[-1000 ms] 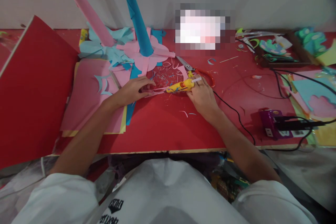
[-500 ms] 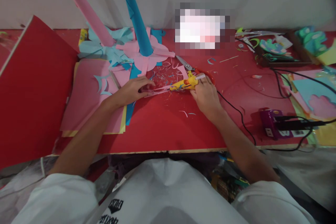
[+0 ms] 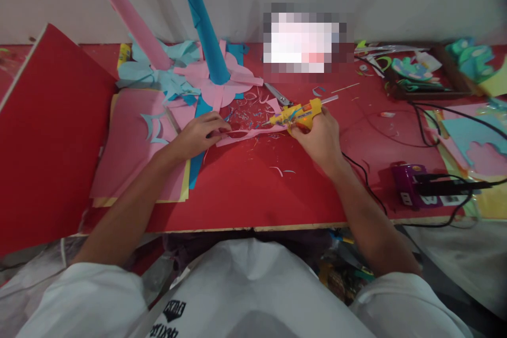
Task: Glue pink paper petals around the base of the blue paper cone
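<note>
A yellow glue gun (image 3: 298,115) is gripped in my right hand (image 3: 322,134), its nozzle pointing left and a clear glue stick jutting from its back. Under the nozzle runs a thin pink paper strip (image 3: 249,134). My left hand (image 3: 204,134) pinches the left end of that strip between thumb and fingers. Scissors (image 3: 280,96) lie just behind the glue gun, their handles partly hidden by it. Paper scraps (image 3: 253,108) litter the red tabletop (image 3: 245,190) around the strip.
Behind my left hand, a blue paper cone (image 3: 208,31) stands on a pink flower-shaped base (image 3: 194,80). Leaning nearby is a pink paper tube (image 3: 134,16). Paper sheets (image 3: 127,142) are stacked at left. A purple box (image 3: 410,185) with black cables and a brown tray (image 3: 455,76) occupy the right.
My right hand has moved slightly right and turned the glue gun, drawing its nozzle away from my left hand. More of the pink strip shows. My left hand stays nearly in place.
</note>
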Motion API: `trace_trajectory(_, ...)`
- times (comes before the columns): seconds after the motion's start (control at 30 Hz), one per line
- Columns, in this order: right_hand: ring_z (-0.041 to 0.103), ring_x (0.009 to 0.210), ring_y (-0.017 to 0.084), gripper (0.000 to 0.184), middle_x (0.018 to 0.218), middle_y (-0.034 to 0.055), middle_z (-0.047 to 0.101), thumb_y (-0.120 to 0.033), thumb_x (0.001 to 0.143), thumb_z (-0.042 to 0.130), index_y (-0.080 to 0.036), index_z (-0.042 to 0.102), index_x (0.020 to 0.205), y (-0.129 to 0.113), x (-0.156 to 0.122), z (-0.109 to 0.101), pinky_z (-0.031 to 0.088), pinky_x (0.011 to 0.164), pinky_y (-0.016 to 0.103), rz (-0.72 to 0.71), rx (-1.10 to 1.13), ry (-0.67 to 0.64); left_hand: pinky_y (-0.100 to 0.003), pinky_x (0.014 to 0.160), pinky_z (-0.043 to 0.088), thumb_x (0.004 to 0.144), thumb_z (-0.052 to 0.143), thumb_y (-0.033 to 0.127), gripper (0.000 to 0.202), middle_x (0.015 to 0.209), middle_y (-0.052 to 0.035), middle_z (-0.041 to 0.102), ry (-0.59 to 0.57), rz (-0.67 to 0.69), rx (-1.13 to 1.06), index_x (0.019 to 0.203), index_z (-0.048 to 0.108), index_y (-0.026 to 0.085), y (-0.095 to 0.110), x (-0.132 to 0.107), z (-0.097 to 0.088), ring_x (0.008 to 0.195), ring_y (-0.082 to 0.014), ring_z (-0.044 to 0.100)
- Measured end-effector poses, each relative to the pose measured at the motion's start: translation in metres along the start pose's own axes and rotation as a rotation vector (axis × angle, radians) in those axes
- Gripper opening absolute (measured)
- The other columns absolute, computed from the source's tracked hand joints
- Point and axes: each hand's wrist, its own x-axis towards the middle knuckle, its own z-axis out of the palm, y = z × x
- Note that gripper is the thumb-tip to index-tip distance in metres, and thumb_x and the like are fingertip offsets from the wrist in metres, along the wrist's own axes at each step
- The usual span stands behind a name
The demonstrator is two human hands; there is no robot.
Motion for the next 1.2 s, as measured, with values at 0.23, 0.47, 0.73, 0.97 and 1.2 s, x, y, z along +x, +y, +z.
trace_trajectory(0.23, 0.072, 0.096, 0.034, 0.047, 0.1, 0.0133, 0.075, -0.069, 0.087, 0.074, -0.024, 0.067, 0.098, 0.023, 0.012, -0.021, 0.058, 0.085, 0.048, 0.111, 0.18, -0.037, -0.04, 0.102, 0.05, 0.097, 0.066, 0.064, 0.049, 0.116, -0.0109, 0.069, -0.097, 0.041, 0.007, 0.12, 0.075, 0.022, -0.002, -0.002, -0.004, 0.112, -0.0276, 0.065)
trace_trajectory(0.47, 0.068, 0.088, 0.028, 0.047, 0.093, 0.0101, 0.073, -0.073, 0.093, 0.062, -0.026, 0.062, 0.093, 0.056, 0.019, -0.028, 0.054, 0.082, 0.045, 0.197, 0.159, 0.011, -0.043, 0.101, 0.048, 0.105, 0.049, 0.064, 0.05, 0.113, -0.0113, 0.072, -0.053, 0.022, 0.151, 0.115, 0.073, 0.022, 0.007, -0.001, 0.005, 0.111, -0.0299, 0.065)
trace_trajectory(0.73, 0.068, 0.091, 0.03, 0.04, 0.091, 0.0109, 0.071, -0.062, 0.094, 0.066, -0.022, 0.06, 0.093, 0.088, 0.022, -0.029, 0.054, 0.088, 0.049, 0.343, -0.053, 0.019, -0.045, 0.098, 0.046, 0.103, 0.06, 0.045, 0.027, 0.11, -0.0119, 0.071, -0.022, -0.038, 0.288, 0.108, 0.07, 0.02, 0.02, 0.0, 0.015, 0.111, -0.0315, 0.065)
trace_trajectory(0.97, 0.067, 0.104, 0.036, 0.042, 0.1, 0.0155, 0.072, -0.061, 0.1, 0.058, -0.022, 0.065, 0.114, 0.08, 0.017, -0.034, 0.053, 0.091, 0.056, 0.227, -0.15, 0.087, -0.046, 0.099, 0.046, 0.1, 0.066, 0.048, 0.027, 0.109, -0.0109, 0.069, 0.008, -0.125, 0.281, 0.103, 0.068, 0.02, 0.024, -0.001, 0.014, 0.108, -0.0318, 0.064)
trace_trajectory(1.2, 0.066, 0.115, 0.032, 0.03, 0.115, 0.0124, 0.075, -0.044, 0.107, 0.051, -0.028, 0.075, 0.109, 0.031, 0.012, -0.029, 0.05, 0.107, 0.055, -0.287, 0.099, 0.011, -0.046, 0.099, 0.047, 0.1, 0.062, 0.035, 0.017, 0.109, -0.0115, 0.07, -0.015, -0.125, 0.274, 0.103, 0.068, 0.02, 0.024, -0.002, 0.015, 0.109, -0.032, 0.064)
